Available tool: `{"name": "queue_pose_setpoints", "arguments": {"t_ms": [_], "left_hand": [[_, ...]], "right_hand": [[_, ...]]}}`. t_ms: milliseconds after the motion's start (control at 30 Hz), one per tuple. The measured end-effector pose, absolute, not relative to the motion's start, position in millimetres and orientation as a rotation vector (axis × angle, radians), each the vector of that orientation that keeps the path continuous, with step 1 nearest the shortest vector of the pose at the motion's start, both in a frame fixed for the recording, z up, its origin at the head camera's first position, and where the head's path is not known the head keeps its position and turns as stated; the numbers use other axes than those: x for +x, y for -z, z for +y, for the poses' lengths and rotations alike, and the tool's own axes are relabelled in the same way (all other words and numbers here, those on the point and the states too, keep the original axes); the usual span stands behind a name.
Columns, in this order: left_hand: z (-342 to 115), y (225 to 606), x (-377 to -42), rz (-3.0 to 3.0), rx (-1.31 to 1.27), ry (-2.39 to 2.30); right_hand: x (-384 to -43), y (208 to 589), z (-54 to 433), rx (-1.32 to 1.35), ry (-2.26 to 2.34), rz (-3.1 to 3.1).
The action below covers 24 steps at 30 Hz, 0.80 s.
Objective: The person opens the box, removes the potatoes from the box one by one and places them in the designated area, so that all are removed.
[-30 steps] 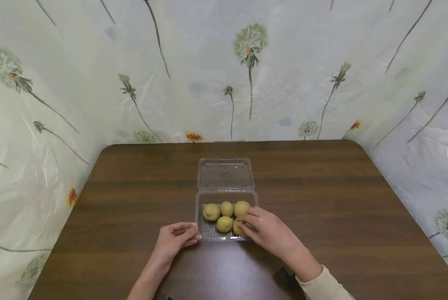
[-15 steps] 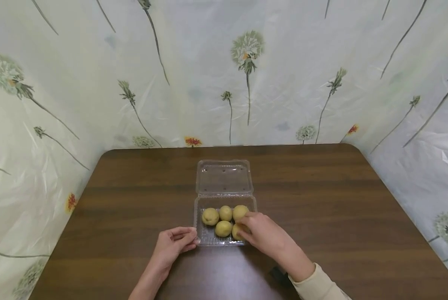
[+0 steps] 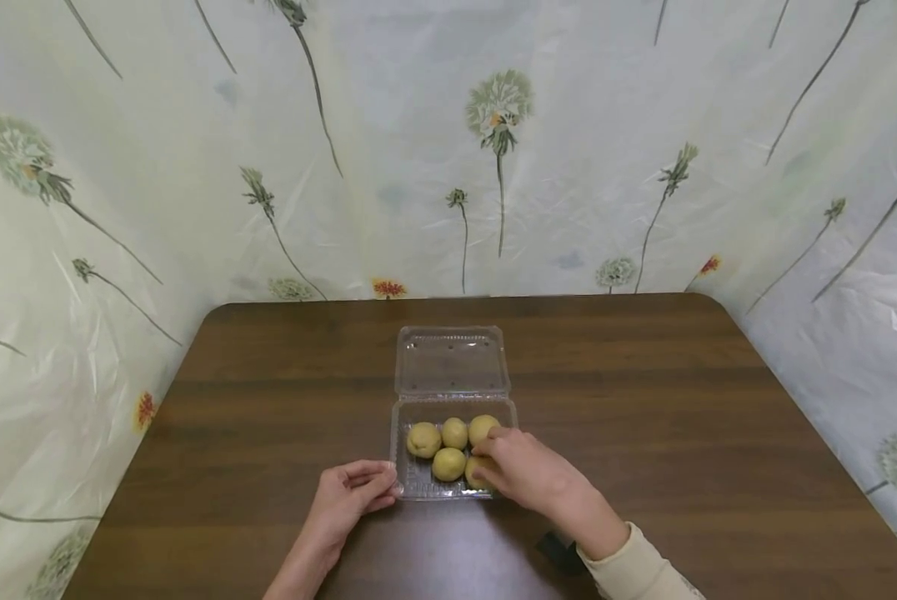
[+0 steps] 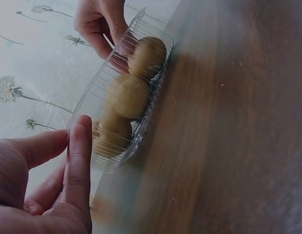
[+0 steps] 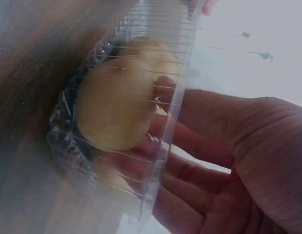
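A clear plastic clamshell container [image 3: 418,485] lies on the table with its lid [image 3: 452,364] folded back toward the far side. Several yellowish potatoes sit inside in two rows, among them one at the back left [image 3: 423,440] and one at the front middle [image 3: 448,464]. My left hand [image 3: 349,493] pinches the container's front left corner between thumb and fingers. At the front right, my right hand [image 3: 542,473] reaches over the rim and grips a potato [image 5: 114,105], thumb on one side and fingers on the other. That potato is partly hidden by the hand in the head view.
The brown wooden table [image 3: 643,400] extends on all sides of the container. Behind it and along both sides hangs a pale sheet [image 3: 388,150] printed with dandelions. Something small and black [image 3: 559,552] shows beneath the right wrist.
The head view has tilted slightly, so everything sits a little lower. My right fingers have shifted slightly around the front right potato. My left hand still holds the corner.
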<state>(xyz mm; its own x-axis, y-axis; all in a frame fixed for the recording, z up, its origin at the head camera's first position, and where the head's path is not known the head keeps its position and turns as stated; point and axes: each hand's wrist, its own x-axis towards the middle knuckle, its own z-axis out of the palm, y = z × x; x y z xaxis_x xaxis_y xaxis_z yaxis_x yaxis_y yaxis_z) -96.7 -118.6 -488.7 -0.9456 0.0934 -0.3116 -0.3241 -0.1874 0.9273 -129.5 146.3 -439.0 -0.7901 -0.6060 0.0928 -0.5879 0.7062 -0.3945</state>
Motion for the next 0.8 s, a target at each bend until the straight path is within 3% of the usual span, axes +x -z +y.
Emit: {"name": "queue_pose_setpoints", "arguments": {"t_ms": [800], "left_hand": [[-117.3,488.2,-95.4,1.803,-0.273,-2.224]], "right_hand": [[-134.6,435.9,142.6,-0.965,0.697,2.751]]}}
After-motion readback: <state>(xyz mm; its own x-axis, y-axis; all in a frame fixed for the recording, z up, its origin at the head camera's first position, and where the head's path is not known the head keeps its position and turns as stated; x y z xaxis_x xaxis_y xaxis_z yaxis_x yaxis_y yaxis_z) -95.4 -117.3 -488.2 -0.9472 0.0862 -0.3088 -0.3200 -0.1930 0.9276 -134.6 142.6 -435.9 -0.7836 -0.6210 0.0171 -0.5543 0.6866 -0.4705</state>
